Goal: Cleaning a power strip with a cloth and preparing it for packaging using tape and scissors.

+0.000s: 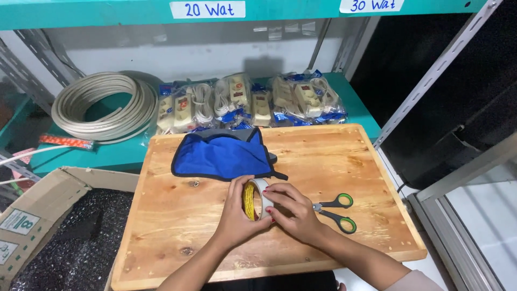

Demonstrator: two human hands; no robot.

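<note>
Roll of tape (257, 199) stands on edge just above the wooden board (177, 215), near the middle of the board's near half, held between both hands. The left hand (237, 213) wraps its fingers around the roll's left side and yellow-printed core; the right hand (291, 213) pinches the roll's right rim, with fingertips pressed on the outer band as if feeling for the loose end.

What could go wrong, as I judge it: if the fingernail fails to catch the end cleanly, the tape may split into a sliver or fold back and stick to itself. A pull too hard could turn the roll out of the left hand's hold, and it would roll across the board.

Just right of the roll, touching the board, lie green-handled scissors (336, 211), their blades pointing toward the right hand; a sideways slip of that hand could strike them. Beyond the roll lies a blue cloth pouch (221, 156), close enough for loose tape to snag on it. To the roll's left, off the board, an open cardboard box (37, 210) holds black bubble wrap (75, 237).
</note>
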